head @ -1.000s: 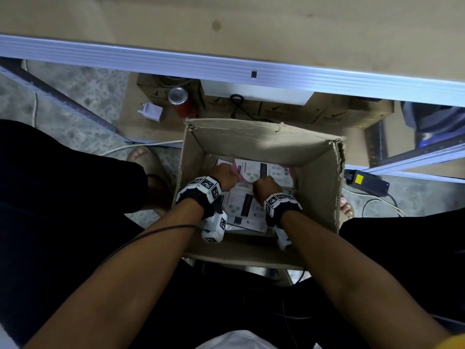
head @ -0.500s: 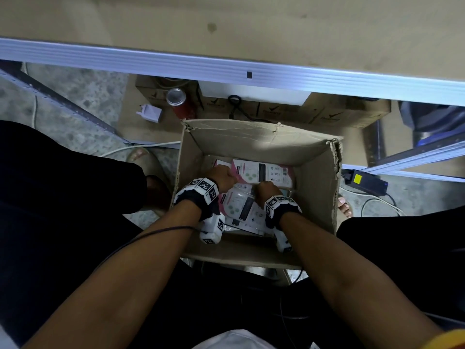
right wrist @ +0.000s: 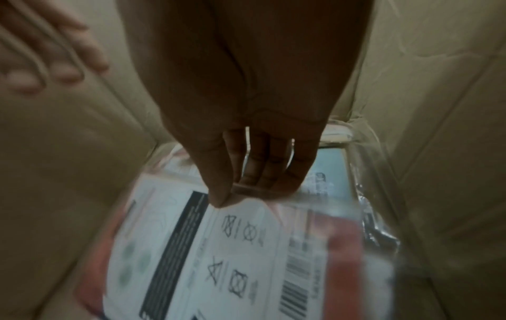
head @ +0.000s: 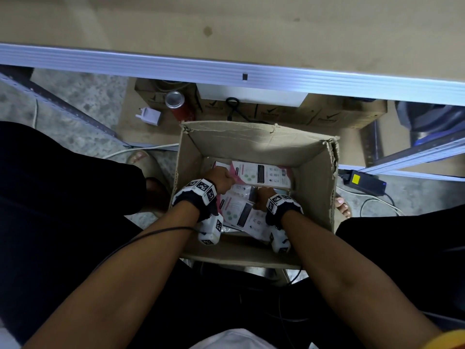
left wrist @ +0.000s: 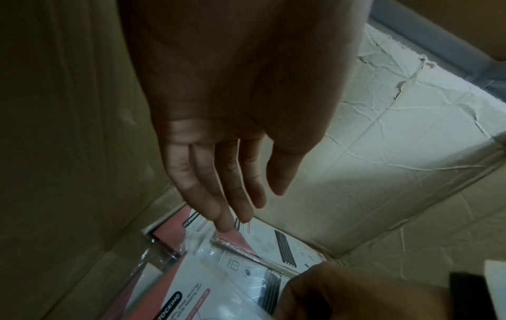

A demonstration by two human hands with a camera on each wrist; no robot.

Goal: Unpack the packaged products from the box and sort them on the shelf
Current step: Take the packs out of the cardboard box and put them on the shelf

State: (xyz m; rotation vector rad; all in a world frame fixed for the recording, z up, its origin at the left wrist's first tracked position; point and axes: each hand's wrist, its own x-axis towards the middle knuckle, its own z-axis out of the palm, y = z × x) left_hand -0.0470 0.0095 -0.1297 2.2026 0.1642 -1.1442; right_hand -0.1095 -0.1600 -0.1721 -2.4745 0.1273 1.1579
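An open cardboard box (head: pixel 314 187) on the floor holds flat pink-and-white stocking packets in clear wrap. My right hand (head: pixel 264 197) pinches the far edge of the top packet (head: pixel 239 212) between thumb and fingers (right wrist: pixel 263 173) and tilts it up. My left hand (head: pixel 221 180) hangs over the box's left side with straight fingers (left wrist: pixel 219 194), just above another packet (left wrist: pixel 287 242) and holding nothing. A further packet (head: pixel 261 173) lies flat against the far wall.
A metal-edged shelf board (head: pixel 226 28) spans the top of the head view. Under it sit brown cartons (head: pixel 327 117), a red can (head: pixel 176 104), a white plug (head: pixel 148 117) and a black power adapter (head: pixel 362 181). My feet flank the box.
My right hand has taken hold of the top packet's edge and raised it toward me. My left hand has drifted slightly left, away from the packets.
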